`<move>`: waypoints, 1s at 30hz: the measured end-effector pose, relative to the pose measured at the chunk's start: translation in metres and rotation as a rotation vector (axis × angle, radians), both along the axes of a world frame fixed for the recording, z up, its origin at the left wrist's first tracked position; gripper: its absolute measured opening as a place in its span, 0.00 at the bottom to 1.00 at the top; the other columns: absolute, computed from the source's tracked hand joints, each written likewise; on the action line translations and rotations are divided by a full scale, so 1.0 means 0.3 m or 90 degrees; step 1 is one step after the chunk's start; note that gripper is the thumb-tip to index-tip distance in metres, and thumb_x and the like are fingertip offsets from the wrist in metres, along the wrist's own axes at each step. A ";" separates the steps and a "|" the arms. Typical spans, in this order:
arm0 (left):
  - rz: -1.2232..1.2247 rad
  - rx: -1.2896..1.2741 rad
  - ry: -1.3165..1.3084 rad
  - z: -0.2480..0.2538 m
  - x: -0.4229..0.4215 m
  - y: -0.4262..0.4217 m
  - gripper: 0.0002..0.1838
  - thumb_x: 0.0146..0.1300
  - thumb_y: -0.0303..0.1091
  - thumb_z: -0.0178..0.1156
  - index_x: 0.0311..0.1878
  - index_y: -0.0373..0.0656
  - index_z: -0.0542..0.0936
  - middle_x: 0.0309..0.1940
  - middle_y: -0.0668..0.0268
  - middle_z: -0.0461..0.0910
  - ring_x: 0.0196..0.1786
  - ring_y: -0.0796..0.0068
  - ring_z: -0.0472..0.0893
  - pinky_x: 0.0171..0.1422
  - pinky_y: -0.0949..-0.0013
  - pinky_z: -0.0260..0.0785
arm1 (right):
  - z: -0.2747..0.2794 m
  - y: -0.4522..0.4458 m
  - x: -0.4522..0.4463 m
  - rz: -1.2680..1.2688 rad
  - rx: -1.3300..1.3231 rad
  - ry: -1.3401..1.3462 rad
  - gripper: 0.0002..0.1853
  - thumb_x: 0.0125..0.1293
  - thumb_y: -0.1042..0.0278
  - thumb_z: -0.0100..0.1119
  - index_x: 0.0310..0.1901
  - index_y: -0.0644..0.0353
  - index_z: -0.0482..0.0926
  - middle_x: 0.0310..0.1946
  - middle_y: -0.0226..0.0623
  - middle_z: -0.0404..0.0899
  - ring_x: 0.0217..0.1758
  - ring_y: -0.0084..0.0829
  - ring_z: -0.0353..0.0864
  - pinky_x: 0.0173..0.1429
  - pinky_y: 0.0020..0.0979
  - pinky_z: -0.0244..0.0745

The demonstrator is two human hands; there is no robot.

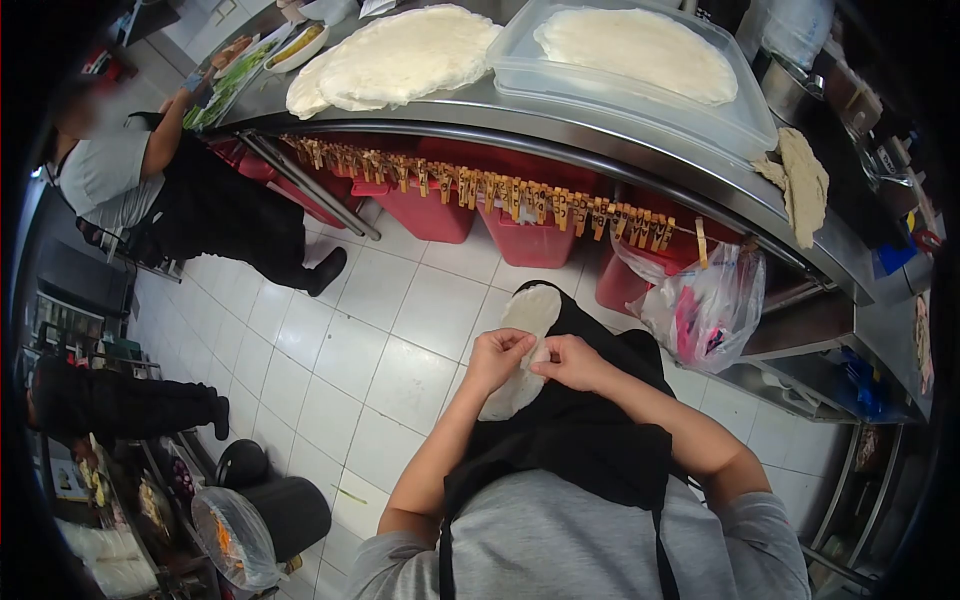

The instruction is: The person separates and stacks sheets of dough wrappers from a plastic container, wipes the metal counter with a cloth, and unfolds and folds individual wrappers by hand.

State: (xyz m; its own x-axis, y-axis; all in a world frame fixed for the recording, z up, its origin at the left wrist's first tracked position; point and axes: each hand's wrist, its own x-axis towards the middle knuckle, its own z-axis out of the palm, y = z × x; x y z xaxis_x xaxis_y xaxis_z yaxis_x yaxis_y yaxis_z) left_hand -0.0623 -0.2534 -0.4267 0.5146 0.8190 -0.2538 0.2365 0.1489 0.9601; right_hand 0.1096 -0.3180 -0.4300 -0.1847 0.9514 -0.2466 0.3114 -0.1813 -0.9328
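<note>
A long, flat oval piece of pale dough [528, 312] hangs in front of my black apron. My left hand [503, 358] pinches its left edge near the middle, fingers closed. From the other side my right hand [570, 362] is closed on the same dough, thumb and fingertips meeting close to the left hand. Up on the steel counter lies a large pale sheet of dough [400, 60]. Beside it, a clear plastic tub [640, 125] holds another such sheet [635, 55].
Wooden clothespins [515, 195] line a rail under the counter, above red bins [425, 210]. A plastic bag [715, 310] hangs at right, below a beige cloth [805, 190]. One co-worker [110, 180] stands at left near greens [235, 80]; another person [120, 393] is lower left, near a black bin [290, 515].
</note>
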 end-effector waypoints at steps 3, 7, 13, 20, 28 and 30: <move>0.039 0.000 -0.007 -0.005 0.003 -0.019 0.07 0.64 0.31 0.61 0.38 0.36 0.81 0.27 0.72 0.79 0.30 0.87 0.73 0.33 0.80 0.65 | 0.038 0.008 -0.003 -0.065 -0.042 0.082 0.14 0.59 0.58 0.63 0.31 0.63 0.76 0.23 0.32 0.78 0.26 0.23 0.77 0.30 0.26 0.72; 0.040 0.041 0.032 0.015 0.010 -0.045 0.07 0.66 0.31 0.59 0.37 0.36 0.79 0.27 0.71 0.79 0.29 0.86 0.74 0.33 0.79 0.67 | 0.106 0.032 0.013 -0.150 -0.207 0.060 0.15 0.64 0.53 0.55 0.35 0.59 0.77 0.29 0.28 0.78 0.31 0.21 0.76 0.35 0.26 0.71; 0.190 -0.088 -0.094 -0.013 -0.010 -0.025 0.08 0.66 0.31 0.57 0.38 0.35 0.78 0.28 0.68 0.79 0.28 0.82 0.77 0.36 0.76 0.75 | 0.086 0.022 0.037 -0.216 -0.223 0.122 0.12 0.65 0.60 0.52 0.39 0.60 0.78 0.32 0.28 0.79 0.35 0.22 0.77 0.38 0.27 0.72; 0.114 0.002 0.057 0.037 0.009 0.031 0.21 0.63 0.39 0.61 0.54 0.35 0.73 0.43 0.56 0.81 0.44 0.76 0.81 0.41 0.73 0.73 | 0.100 0.026 0.008 -0.103 0.294 -0.060 0.09 0.55 0.70 0.55 0.31 0.70 0.75 0.34 0.48 0.76 0.35 0.49 0.78 0.38 0.39 0.72; 0.120 0.161 0.084 0.110 0.073 0.126 0.13 0.62 0.35 0.63 0.39 0.32 0.82 0.26 0.63 0.83 0.29 0.80 0.80 0.34 0.72 0.72 | 0.179 0.031 0.006 -0.082 0.227 0.132 0.15 0.60 0.64 0.58 0.45 0.65 0.73 0.48 0.38 0.74 0.46 0.37 0.79 0.45 0.37 0.75; 0.100 0.193 0.084 0.171 0.076 0.093 0.12 0.62 0.35 0.62 0.38 0.32 0.82 0.25 0.63 0.83 0.27 0.81 0.79 0.32 0.72 0.71 | 0.290 0.066 0.054 -0.201 -0.141 0.377 0.27 0.64 0.54 0.59 0.58 0.59 0.62 0.57 0.37 0.70 0.55 0.31 0.75 0.48 0.35 0.74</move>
